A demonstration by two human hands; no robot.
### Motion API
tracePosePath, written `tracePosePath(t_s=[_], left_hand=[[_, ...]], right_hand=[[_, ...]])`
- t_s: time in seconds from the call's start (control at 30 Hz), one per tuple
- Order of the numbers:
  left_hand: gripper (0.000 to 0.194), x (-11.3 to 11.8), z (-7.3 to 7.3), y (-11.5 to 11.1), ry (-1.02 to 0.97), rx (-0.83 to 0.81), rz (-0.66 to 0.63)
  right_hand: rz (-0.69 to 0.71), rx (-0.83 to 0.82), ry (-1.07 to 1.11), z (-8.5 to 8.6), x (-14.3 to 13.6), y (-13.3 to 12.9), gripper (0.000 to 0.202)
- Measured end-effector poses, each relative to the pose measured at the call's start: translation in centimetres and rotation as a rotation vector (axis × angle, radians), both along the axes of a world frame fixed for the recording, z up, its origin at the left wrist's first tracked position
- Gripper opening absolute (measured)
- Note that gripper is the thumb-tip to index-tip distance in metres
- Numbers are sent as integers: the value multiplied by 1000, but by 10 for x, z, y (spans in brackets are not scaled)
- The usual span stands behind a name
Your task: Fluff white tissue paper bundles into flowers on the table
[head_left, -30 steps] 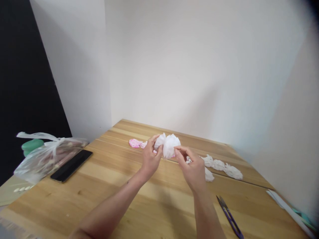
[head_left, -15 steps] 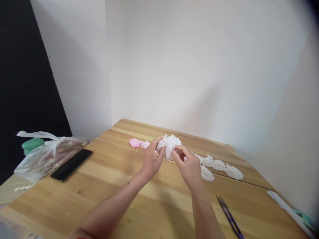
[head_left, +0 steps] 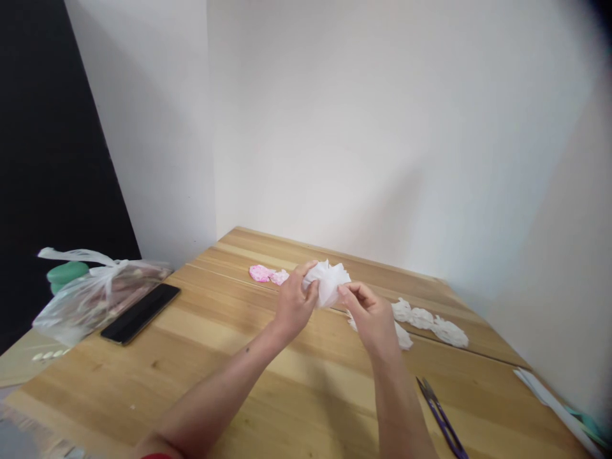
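A white tissue-paper flower [head_left: 329, 280] with pleated, ruffled layers is held up above the table. My left hand [head_left: 295, 303] grips its left side between thumb and fingers. On its right edge, my right hand [head_left: 370, 312] pinches a layer between thumb and forefinger. Behind my right hand lie several white ruffled paper flowers [head_left: 421, 318] in a row, with another white one [head_left: 404, 336] nearer me, partly hidden. Pink-and-white paper flowers [head_left: 261, 273] rest beyond my left hand.
Purple-handled thread snips [head_left: 442, 417] lie at the right front of the wooden table [head_left: 215, 357]. A black phone [head_left: 141, 313] sits at the left edge beside a tied clear plastic bag [head_left: 100, 290] and a green round object [head_left: 67, 273]. White strips [head_left: 549, 398] lie along the right edge.
My right hand has moved slightly right, drawing the flower's layer outward. The flower looks fuller and more spread. My left hand keeps its grip in nearly the same place.
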State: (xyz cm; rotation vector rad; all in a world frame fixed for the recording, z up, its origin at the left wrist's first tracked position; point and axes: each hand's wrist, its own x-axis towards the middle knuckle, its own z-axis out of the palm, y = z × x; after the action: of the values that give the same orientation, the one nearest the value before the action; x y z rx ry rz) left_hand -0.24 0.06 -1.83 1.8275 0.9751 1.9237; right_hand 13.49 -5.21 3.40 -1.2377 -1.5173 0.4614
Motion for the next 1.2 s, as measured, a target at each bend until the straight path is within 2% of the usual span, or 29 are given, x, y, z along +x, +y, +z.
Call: tracePosePath(t_s=[0.1,0.3,0.5,0.8,1.0,1.2], left_hand=[[36,0,4,0,-103,-81,-74],[44,-1,12,5,-401,-263,-333],[46,-6,15,8,-528,-389,-427],[47,-7,20,5,-591,-494,-428],[51,-8,25,1,-657,-516,-481],[53,-8,25,1,-698,-540,-524]], right_hand=[[-72,36,29,2,3,-3,30],[-187,102,94,4,10,-7,32],[-210,126,100,0,10,-3,33],[-103,54,52,-9,13,13,47],[-96,20,101,-12,15,20,52],[95,-60,119,-11,12,19,50]])
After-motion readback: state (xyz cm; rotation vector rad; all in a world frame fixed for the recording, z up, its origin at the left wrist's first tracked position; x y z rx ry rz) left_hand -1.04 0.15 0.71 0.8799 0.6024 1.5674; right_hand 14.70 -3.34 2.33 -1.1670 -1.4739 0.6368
